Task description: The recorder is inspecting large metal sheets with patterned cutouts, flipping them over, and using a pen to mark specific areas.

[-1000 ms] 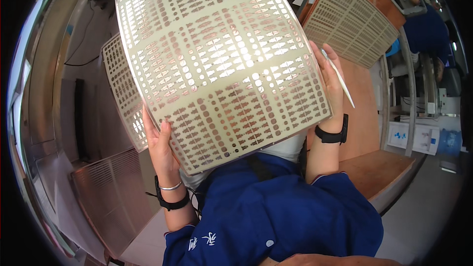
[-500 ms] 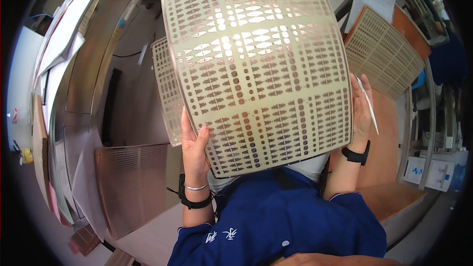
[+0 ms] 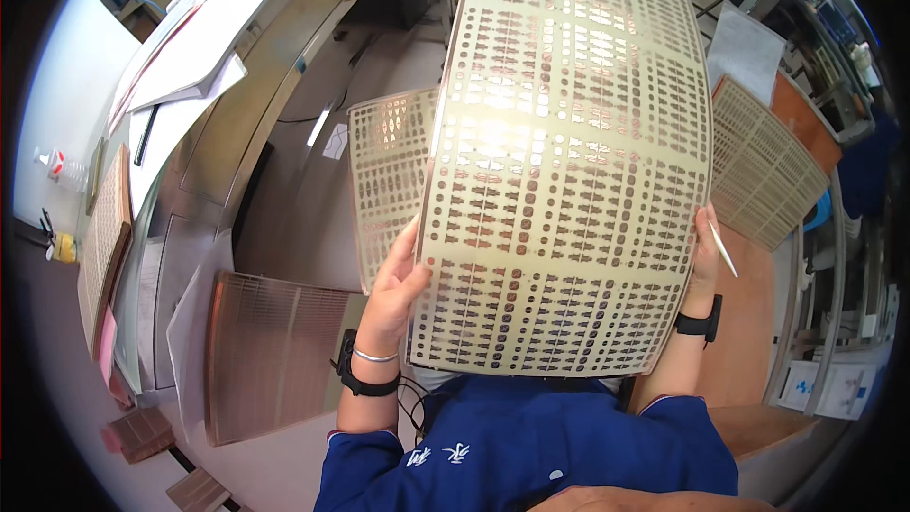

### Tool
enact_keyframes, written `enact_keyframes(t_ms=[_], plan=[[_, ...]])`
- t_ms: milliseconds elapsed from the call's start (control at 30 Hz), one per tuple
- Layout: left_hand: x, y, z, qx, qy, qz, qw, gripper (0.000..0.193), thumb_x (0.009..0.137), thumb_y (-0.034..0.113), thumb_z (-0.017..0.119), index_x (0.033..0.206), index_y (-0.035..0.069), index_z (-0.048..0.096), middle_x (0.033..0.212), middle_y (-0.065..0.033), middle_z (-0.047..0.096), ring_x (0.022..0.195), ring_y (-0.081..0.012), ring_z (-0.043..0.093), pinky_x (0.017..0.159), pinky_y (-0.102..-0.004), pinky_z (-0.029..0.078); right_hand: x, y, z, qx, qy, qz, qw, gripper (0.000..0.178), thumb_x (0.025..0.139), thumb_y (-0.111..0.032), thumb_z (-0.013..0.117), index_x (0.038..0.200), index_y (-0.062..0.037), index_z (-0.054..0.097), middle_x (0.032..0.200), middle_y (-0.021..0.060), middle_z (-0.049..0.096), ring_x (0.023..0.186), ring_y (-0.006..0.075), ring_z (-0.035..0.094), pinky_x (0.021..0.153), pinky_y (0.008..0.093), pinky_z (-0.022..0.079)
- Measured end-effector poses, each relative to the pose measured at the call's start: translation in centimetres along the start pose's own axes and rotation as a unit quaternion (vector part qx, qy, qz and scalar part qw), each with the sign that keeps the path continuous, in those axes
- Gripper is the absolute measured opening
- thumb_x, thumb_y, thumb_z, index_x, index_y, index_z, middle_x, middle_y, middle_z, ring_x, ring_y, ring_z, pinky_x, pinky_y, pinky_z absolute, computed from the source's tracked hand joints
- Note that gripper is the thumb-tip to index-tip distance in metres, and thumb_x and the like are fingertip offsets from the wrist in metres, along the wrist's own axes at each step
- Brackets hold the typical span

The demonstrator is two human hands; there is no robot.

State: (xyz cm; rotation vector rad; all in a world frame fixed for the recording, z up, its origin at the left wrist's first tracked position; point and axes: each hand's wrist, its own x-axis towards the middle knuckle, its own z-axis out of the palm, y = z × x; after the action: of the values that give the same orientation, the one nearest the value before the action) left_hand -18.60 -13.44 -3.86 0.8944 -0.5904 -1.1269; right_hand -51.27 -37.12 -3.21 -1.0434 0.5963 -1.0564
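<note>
A large, bowed circuit board panel (image 3: 588,228) with rows of coppery patterns fills the middle of the view, held up in front of my body. My left hand (image 3: 393,296) grips its left edge, thumb on the front face and fingers out of sight behind. At the right edge, my right hand (image 3: 703,251) also holds the panel, its fingers partly hidden. A slim white pointed stick (image 3: 722,248) juts from that same hand. Light glares off the panel's upper half.
Another patterned panel (image 3: 384,171) stands behind on the left. A stack of panels (image 3: 275,351) stands lower left, near a metal bench (image 3: 213,142) with papers (image 3: 194,57). More panels (image 3: 763,161) lean at the right above a brown board (image 3: 744,322).
The panel and both hands now appear farther right in view, and the panel's tilt has changed, moving the glare. The surroundings have shifted too. Both hands keep their hold.
</note>
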Motion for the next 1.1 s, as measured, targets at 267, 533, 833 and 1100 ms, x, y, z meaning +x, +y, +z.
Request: enact_keyframes(t_ms=[267, 533, 833, 1100], plan=[[-0.7, -2.8, -2.1, -0.316, 0.014, 0.057, 0.947, 0.062, 0.099, 0.045, 0.029, 0.145, 0.004, 0.023, 0.146, -0.0166, 0.033, 0.133, -0.0287, 0.036, 0.11, -0.042, 0.033, 0.9, 1.8, 0.1, -0.015, 0.029, -0.042, 0.999, 0.04, 0.1, -0.023, 0.043, 0.129, 0.003, 0.044, 0.119, 0.0142, 0.059, 0.102, 0.0173, 0.061, 0.083, 0.0272, 0.053], [-1.9, -5.9, -4.3, -0.205, 0.157, 0.019, 0.966, 0.049, 0.094, 0.001, 0.045, 0.141, 0.006, 0.033, 0.139, -0.0182, 0.042, 0.123, -0.0267, 0.048, 0.102, -0.0398, 0.045, -0.6, 3.4, 1.7, -0.173, 0.06, 0.019, 0.983, 0.037, 0.098, -0.024, 0.048, 0.124, 0.0019, 0.052, 0.114, 0.0089, 0.061, 0.1, 0.013, 0.057, 0.083, 0.0251, 0.047], [-2.1, -4.4, -7.4, -0.11, 0.19, 0.018, 0.975, 0.043, 0.096, 0.003, 0.042, 0.139, 0.005, 0.036, 0.136, -0.0189, 0.045, 0.121, -0.0263, 0.05, 0.102, -0.0395, 0.045, -1.1, 1.7, -0.2, -0.662, -0.004, 0.039, 0.749, 0.024, 0.091, -0.023, 0.057, 0.083, -0.0009, 0.062, 0.062, 0.0131, 0.061, 0.054, 0.0263, 0.058, 0.053, 0.0349, 0.045], [-2.7, -0.4, -6.5, 0.501, 0.342, 0.169, 0.777, 0.03, 0.096, 0.009, 0.048, 0.123, -0.004, 0.051, 0.126, -0.0151, 0.056, 0.115, -0.0229, 0.054, 0.097, -0.0317, 0.042, -0.5, 0.0, 2.3, -0.696, 0.019, -0.005, 0.718, 0.017, 0.089, -0.02, 0.057, 0.092, -0.0041, 0.063, 0.074, 0.0187, 0.063, 0.069, 0.0374, 0.061, 0.06, 0.0431, 0.047]])
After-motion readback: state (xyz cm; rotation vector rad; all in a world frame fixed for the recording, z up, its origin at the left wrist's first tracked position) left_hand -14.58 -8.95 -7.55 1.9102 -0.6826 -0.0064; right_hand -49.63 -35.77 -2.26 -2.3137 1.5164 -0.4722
